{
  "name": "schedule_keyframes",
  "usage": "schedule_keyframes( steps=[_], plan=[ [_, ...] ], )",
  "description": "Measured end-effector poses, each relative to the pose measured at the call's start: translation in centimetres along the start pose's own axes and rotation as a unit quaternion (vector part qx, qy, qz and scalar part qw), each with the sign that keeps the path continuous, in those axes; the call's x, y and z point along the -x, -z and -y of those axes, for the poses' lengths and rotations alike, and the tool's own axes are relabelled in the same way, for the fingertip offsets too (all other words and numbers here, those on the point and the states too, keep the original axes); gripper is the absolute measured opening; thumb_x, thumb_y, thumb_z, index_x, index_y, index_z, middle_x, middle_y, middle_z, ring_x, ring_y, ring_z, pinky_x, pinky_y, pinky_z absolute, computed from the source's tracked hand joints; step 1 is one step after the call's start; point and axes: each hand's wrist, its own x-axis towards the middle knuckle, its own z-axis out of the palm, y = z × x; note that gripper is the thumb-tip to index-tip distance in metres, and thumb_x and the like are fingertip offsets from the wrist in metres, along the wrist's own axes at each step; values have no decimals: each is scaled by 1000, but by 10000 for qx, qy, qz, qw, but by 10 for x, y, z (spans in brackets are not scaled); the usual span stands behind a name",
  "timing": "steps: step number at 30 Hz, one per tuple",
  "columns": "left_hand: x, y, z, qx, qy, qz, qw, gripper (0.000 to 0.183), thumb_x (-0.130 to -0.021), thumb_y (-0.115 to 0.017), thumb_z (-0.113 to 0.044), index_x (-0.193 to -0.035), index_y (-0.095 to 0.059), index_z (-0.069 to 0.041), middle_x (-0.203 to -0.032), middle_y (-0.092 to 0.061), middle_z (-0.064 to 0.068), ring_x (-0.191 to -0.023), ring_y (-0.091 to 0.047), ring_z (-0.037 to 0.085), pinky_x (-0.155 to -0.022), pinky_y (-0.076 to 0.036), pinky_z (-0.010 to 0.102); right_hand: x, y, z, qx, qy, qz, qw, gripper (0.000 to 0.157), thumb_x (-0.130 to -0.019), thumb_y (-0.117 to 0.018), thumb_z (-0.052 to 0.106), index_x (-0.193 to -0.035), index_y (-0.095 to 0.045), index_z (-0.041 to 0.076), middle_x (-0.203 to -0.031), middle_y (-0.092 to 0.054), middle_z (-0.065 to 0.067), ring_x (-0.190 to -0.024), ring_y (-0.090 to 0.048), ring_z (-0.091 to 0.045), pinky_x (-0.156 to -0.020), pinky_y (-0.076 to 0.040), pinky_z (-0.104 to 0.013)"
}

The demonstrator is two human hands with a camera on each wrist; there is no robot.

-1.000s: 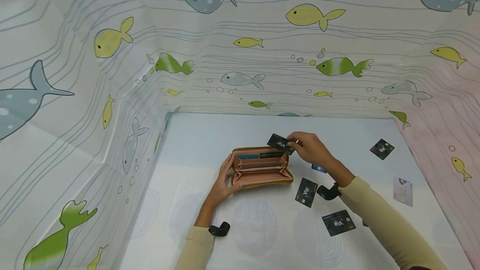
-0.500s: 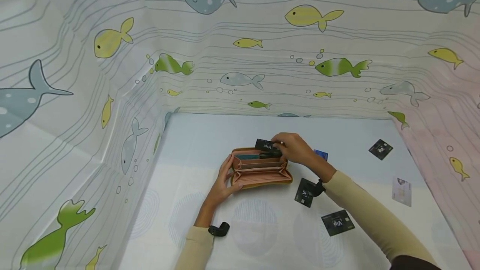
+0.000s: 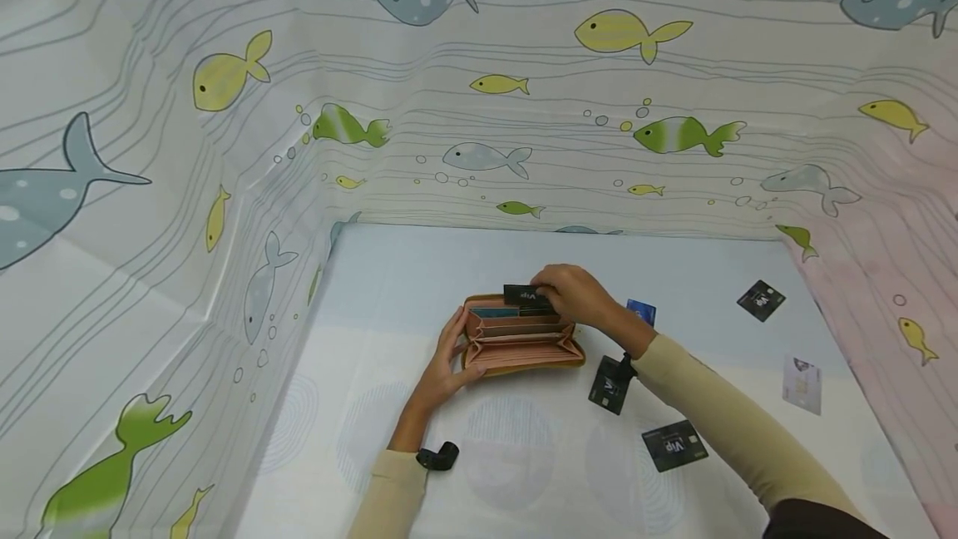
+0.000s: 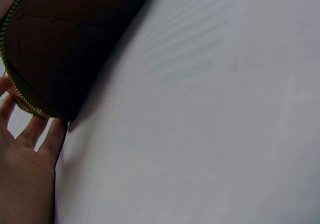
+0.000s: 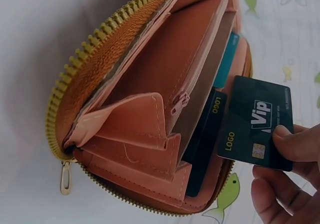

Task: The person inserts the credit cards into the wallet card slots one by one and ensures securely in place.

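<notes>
An unzipped wallet [image 3: 524,353] with a pink lining and gold zip stands with its pockets facing up. My left hand [image 3: 440,374] grips its left end, thumb in front and fingers behind. At the wallet's back right, my right hand [image 3: 575,296] pinches a black Vip card [image 5: 245,119] between thumb and fingers. The card overlaps the rear compartment, its lower edge close to the back wall. Inside that compartment sit a teal card [image 5: 228,61] and another dark card [image 5: 204,134]. In the left wrist view, the brown outer side of the wallet [image 4: 75,39] shows.
On the table right of the wallet lie a black card [image 3: 608,389], partly behind the right wrist strap, another black card [image 3: 675,446] and a blue card [image 3: 641,312] beside the forearm. Farther right are a black card [image 3: 761,300] and a silver card [image 3: 802,385]. Fish-patterned sheeting surrounds the table.
My right hand has carried the black card leftward from the wallet's back right corner and lowered it to the rear compartment. My left hand stays on the wallet.
</notes>
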Motion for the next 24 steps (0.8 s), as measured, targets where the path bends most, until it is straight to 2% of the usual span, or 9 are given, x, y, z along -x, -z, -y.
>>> schedule_keyframes(
  steps=[4,11,16,24],
  plan=[
    [0,0,-5,1,33,26,10000,96,-89,-69,-1,-162,-8,-11,-168,3,17,-153,-9,42,-112,-30,68,-2,-1,2,74,-47,126,9999,17,-96,-66,5,-109,-76,4,-105,-75,-9,-101,-71,-25,-89,-57,-41],
    [-2,5,-34,73,115,166,9998,93,-88,-68,0,-160,-8,2,-165,2,28,-151,-10,48,-111,-30,69,-5,-4,5,117,-40,180,9998,18,-96,-65,5,-109,-76,5,-106,-75,-8,-103,-70,-24,-91,-56,-41],
    [-2,6,-38,11,174,192,9997,93,-89,-67,0,-160,-7,1,-165,3,27,-152,-10,46,-112,-30,69,-9,-6,7,76,56,227,9997,17,-96,-65,5,-108,-77,6,-106,-75,-7,-103,-70,-24,-90,-57,-41],
    [-1,5,-39,168,275,150,9994,93,-90,-68,-3,-161,-8,-4,-167,3,22,-153,-10,43,-113,-30,67,-16,-10,9,104,198,344,9992,18,-96,-65,5,-109,-76,7,-106,-75,-7,-101,-70,-23,-90,-56,-41]
  ],
)
